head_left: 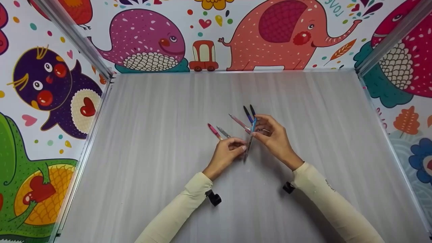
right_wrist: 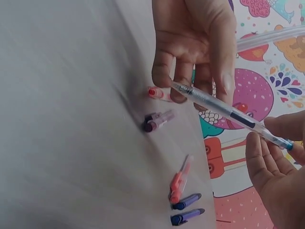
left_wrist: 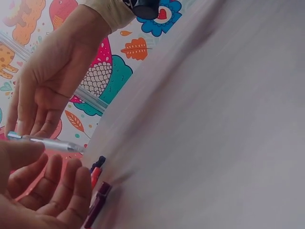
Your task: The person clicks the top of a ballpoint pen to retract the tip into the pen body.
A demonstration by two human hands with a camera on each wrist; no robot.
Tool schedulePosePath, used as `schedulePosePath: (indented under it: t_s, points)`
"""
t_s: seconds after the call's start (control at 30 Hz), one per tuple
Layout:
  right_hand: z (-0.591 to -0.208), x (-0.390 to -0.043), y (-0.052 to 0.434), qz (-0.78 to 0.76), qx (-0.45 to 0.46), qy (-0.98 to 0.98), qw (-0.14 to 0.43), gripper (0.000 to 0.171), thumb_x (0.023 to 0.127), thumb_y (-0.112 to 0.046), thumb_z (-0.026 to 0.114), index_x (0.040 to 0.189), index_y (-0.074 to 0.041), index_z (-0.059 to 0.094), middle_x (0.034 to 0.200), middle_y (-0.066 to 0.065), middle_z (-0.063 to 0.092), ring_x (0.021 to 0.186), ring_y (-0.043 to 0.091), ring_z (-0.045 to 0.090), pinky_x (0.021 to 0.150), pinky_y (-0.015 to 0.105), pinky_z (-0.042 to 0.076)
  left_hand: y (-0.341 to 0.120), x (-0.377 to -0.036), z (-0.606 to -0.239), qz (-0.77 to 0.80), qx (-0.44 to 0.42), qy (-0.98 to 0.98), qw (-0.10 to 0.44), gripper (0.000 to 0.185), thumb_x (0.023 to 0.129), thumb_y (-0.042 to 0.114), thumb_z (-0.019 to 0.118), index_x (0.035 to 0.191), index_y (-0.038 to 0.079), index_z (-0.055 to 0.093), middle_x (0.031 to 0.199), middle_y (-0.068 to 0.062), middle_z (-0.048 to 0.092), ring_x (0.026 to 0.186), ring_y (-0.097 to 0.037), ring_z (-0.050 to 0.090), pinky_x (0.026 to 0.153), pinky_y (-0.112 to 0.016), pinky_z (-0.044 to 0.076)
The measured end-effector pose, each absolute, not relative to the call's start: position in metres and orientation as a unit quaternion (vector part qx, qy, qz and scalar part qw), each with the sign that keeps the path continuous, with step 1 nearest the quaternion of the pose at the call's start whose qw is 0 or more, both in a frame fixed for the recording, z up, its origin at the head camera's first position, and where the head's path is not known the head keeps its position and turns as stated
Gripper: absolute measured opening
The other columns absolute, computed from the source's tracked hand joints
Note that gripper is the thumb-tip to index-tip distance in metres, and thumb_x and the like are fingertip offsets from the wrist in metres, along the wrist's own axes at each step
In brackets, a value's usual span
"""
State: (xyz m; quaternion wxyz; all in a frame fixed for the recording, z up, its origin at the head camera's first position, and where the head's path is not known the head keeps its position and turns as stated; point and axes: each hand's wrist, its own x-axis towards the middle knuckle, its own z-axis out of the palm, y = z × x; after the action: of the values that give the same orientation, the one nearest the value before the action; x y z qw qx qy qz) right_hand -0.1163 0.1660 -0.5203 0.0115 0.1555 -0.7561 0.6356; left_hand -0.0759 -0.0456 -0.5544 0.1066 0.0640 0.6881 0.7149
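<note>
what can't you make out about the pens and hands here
- Clear pen: ink colour unreadable; its blue end hidden by right-hand fingers, right wrist view.
- Table pens: partly covered by the left hand, head view; blurred in left wrist view.
- Right hand: fingertips cut by the frame edge.

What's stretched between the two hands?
A clear pen with a blue end spans from the left hand to the right hand, plainest in the right wrist view.

Clear pen (right_wrist: 224,109) with blue tip; pink pens (head_left: 214,130) left, dark blue ones (head_left: 250,113) far — grey streaked table (head_left: 152,152), cartoon-animal walls (head_left: 270,33).
</note>
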Motion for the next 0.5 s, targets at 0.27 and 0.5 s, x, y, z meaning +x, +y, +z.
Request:
schedulePosePath:
  t_s: [0.27,0.5]
  points:
    - [-0.526,-0.125,0.180,0.629,0.137,-0.765,0.014,0.059,0.091,0.012,0.083,0.146,-0.001,0.065,0.118,0.020,0.071,0.103,0.022,0.071,0.088,0.026,0.061,-0.052,-0.076,-0.557,0.700,0.064,0.704,0.103,0.021,0.103,-0.002,0.073,0.121,-0.012,0.075,0.106,-0.017,0.078,0.095,-0.037,0.078,0.086,-0.055,0.065]
    - [-0.533,-0.132,0.198,0.623,0.113,-0.774,0.014,0.059,0.091,0.014,0.082,0.146,-0.001,0.065,0.117,0.022,0.071,0.102,0.019,0.071,0.088,0.024,0.061,-0.059,-0.075,-0.559,0.689,0.069,0.715,0.091,0.021,0.104,0.001,0.074,0.120,-0.012,0.075,0.106,-0.015,0.078,0.093,-0.029,0.078,0.079,-0.031,0.063]
